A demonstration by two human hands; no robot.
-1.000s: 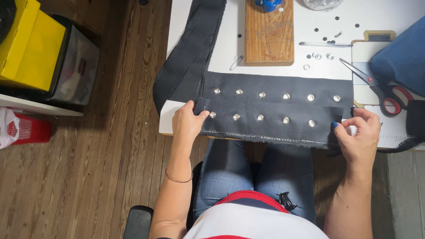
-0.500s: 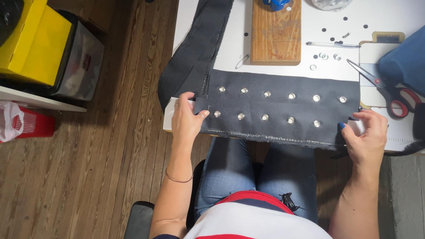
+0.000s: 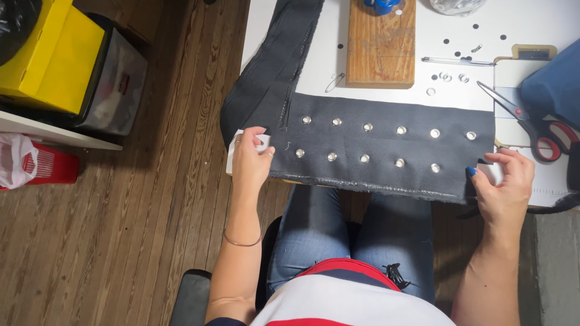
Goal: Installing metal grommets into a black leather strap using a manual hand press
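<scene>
Seen from above, at the centre of the frame: a wide strip of dark denim-like fabric [image 3: 386, 145] spread flat on a white tabletop [image 3: 459, 36], studded with two rows of round silver metal eyelets [image 3: 368, 127], its frayed lower edge hanging just over the tabletop's near side. Left hand [image 3: 251, 160] at the strip's left end, fingers curled and pinching the fabric edge beside the first eyelets. Right hand [image 3: 504, 184] at the strip's right end, lower right of the frame, fingers bent and thumb pressed on the fabric corner, gripping it. Running up and left from the strip, a second long dark fabric band [image 3: 272, 66], draped off the tabletop's left edge. Above the strip, top centre, a rectangular wooden block [image 3: 382, 51] with a blue tool [image 3: 380, 6] standing on it. To the right, loose silver eyelets [image 3: 450, 76], a slim pen [image 3: 456, 61], red-handled scissors [image 3: 531, 124] and a fold of blue cloth [image 3: 556, 84]. Upper left, on the wooden plank floor [image 3: 121, 229], a yellow box [image 3: 48, 57] over a clear plastic bin [image 3: 115, 90], and a red crate [image 3: 51, 169] beneath a white shelf. Below, knees in blue jeans [image 3: 350, 241].
</scene>
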